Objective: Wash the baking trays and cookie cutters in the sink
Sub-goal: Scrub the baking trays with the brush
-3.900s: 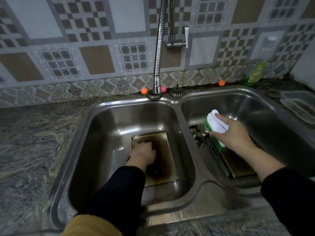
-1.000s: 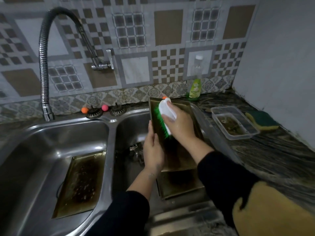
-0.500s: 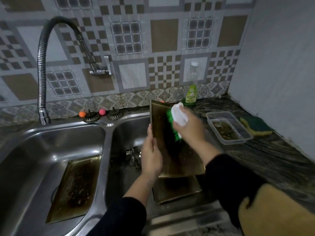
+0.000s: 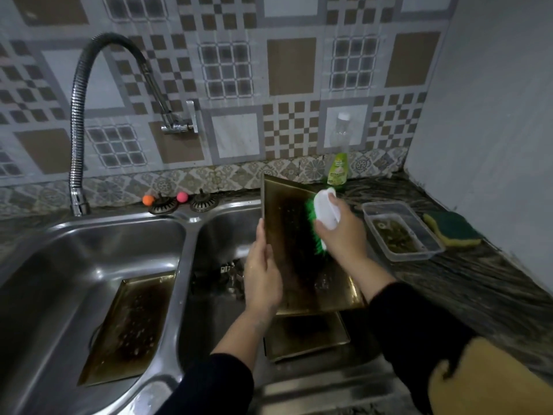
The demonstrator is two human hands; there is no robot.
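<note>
A gold baking tray (image 4: pixel 294 250), dark and greasy in the middle, is tilted up over the right sink basin (image 4: pixel 221 235). My left hand (image 4: pixel 263 277) grips its left edge. My right hand (image 4: pixel 341 232) is closed on a white scrub brush (image 4: pixel 324 208) whose green bristles press on the tray's face. A second tray (image 4: pixel 305 336) lies flat below it in the right basin. A third dirty tray (image 4: pixel 125 327) lies in the left basin (image 4: pixel 89 259). Metal cookie cutters (image 4: pixel 230 274) sit dimly behind my left hand.
A flexible faucet (image 4: pixel 76 121) hangs over the left basin. A dish soap bottle (image 4: pixel 338 163) stands at the back wall. On the right counter are a clear plastic container (image 4: pixel 401 232) and a green-yellow sponge (image 4: pixel 452 232). Two sink strainers (image 4: pixel 182 202) rest behind the basins.
Since 3.9 s ago my left hand left the left-basin tray and took hold of the raised tray. Over the last second the brush slid rightward and slightly down across that tray.
</note>
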